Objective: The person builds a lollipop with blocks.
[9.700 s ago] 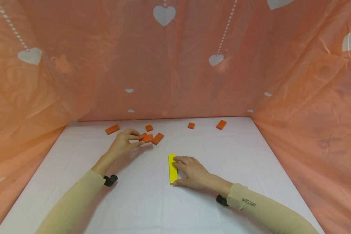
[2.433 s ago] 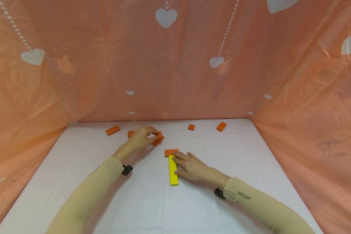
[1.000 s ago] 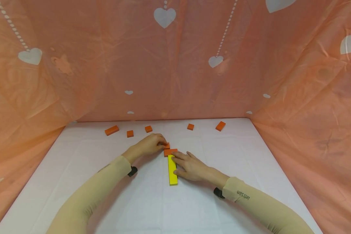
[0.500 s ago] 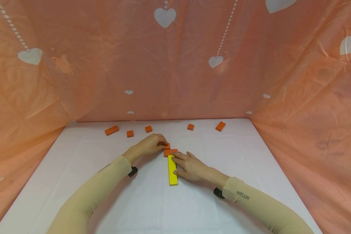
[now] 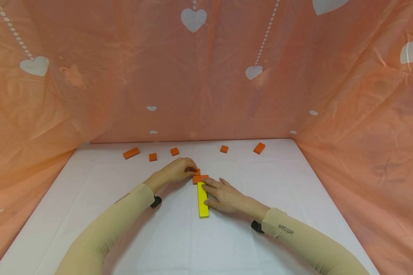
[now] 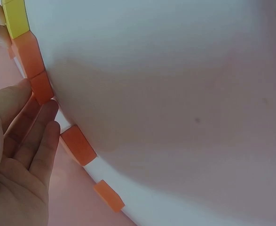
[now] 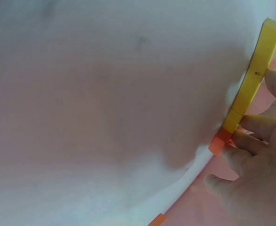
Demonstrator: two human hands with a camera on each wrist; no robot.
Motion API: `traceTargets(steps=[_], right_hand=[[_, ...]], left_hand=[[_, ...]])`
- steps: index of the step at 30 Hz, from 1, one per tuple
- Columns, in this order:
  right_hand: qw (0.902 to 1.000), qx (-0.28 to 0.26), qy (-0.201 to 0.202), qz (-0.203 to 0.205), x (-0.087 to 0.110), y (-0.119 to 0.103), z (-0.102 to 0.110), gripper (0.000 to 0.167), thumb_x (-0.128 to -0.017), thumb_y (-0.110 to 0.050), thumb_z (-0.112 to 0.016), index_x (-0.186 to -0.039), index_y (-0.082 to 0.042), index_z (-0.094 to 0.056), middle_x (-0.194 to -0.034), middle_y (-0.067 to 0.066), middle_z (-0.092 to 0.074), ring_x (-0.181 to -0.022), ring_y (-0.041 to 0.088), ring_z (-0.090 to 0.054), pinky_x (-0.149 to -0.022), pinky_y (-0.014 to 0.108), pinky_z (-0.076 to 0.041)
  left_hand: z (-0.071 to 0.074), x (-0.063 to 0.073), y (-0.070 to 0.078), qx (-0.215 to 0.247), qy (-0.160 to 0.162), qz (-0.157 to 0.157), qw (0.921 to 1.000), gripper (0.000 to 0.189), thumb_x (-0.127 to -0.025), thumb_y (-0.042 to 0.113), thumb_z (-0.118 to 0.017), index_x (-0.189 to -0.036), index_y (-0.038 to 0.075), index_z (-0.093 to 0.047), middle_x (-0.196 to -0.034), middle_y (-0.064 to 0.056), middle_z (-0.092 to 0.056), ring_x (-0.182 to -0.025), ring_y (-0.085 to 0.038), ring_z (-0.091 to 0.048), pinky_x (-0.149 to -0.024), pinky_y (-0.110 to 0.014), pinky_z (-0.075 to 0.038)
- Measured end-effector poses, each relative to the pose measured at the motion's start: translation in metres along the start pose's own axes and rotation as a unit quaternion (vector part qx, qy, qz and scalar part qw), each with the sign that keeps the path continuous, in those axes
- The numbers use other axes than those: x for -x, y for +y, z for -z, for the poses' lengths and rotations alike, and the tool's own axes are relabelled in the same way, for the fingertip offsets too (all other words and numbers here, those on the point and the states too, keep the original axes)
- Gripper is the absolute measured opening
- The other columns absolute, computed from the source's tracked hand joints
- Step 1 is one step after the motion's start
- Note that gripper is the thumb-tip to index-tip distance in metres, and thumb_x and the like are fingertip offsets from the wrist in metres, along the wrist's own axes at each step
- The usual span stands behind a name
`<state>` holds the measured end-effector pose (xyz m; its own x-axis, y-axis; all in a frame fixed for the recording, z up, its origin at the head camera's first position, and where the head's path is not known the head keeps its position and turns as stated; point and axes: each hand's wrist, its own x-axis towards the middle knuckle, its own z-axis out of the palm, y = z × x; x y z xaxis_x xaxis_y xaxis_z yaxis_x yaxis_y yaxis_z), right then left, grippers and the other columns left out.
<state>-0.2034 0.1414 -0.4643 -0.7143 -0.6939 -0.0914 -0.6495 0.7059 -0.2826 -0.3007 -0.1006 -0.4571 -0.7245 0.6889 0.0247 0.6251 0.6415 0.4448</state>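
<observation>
My left hand (image 5: 177,169) pinches a small orange block (image 6: 42,88) between thumb and fingers. That block stands against the far side of an orange block (image 5: 197,179) laid crosswise. The crosswise block meets the far end of a yellow bar (image 5: 202,202), and a seam in the right wrist view suggests the bar is two pieces. My right hand (image 5: 227,196) lies along the bar's right side, thumb and fingertips touching it, one fingertip at the crosswise block. Its fingers are extended. The right hand covers part of the bar's right edge.
Loose orange blocks lie along the back of the white table (image 5: 151,248): a long one (image 5: 131,153), small ones (image 5: 153,157) (image 5: 174,151) (image 5: 224,149) and another (image 5: 259,148) at right. Orange cloth (image 5: 199,88) with hearts surrounds the table's back and sides.
Since the earliest frame, an orange block has come to the yellow bar's far end. The left hand then brought another orange block behind it. Over the last second, both hands stay nearly still.
</observation>
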Motion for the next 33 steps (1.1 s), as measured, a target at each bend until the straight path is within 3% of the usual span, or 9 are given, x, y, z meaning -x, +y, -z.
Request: traceTargets(steps=[10,20,25,33], right_hand=[[0.9999,-0.005,-0.006,-0.011,-0.001,-0.001,0.001,0.063,-0.106,-0.04,-0.06,-0.156,-0.004,-0.046,-0.166,0.01,-0.037,-0.153,0.025,-0.034,-0.125,0.058,-0.021],[0.9999,-0.005,-0.007,-0.011,-0.001,-0.001,0.001,0.064,-0.106,-0.04,-0.06,-0.156,-0.004,-0.045,-0.166,0.01,-0.037,-0.153,0.025,-0.034,-0.125,0.058,-0.021],[0.9999,-0.005,-0.007,-0.011,-0.001,-0.001,0.0,0.062,-0.106,-0.039,-0.06,-0.156,-0.005,-0.046,-0.166,0.01,-0.036,-0.153,0.026,-0.034,-0.125,0.058,-0.021],[0.9999,-0.001,-0.004,-0.014,0.0,-0.002,0.0,0.062,-0.106,-0.04,-0.059,-0.156,-0.006,-0.047,-0.168,0.009,-0.034,-0.154,0.026,-0.034,-0.125,0.058,-0.021]], left_hand=[[0.0,0.003,0.001,0.008,0.012,-0.014,0.9998,0.017,-0.098,0.007,-0.071,-0.114,0.006,-0.077,-0.114,-0.006,-0.073,-0.106,-0.023,-0.068,-0.096,-0.038,-0.057],[-0.001,0.003,0.003,0.012,0.012,-0.007,0.9998,0.018,-0.098,0.005,-0.071,-0.114,0.006,-0.077,-0.116,-0.006,-0.073,-0.107,-0.023,-0.067,-0.097,-0.037,-0.057],[0.0,0.004,0.004,0.023,0.03,0.011,0.9992,0.02,-0.098,0.007,-0.071,-0.117,0.006,-0.077,-0.118,-0.006,-0.071,-0.108,-0.023,-0.066,-0.098,-0.039,-0.056],[0.012,0.012,-0.004,0.037,0.084,0.077,0.9928,0.029,-0.103,0.019,-0.067,-0.129,0.007,-0.072,-0.133,-0.008,-0.066,-0.124,-0.03,-0.061,-0.108,-0.048,-0.05]])
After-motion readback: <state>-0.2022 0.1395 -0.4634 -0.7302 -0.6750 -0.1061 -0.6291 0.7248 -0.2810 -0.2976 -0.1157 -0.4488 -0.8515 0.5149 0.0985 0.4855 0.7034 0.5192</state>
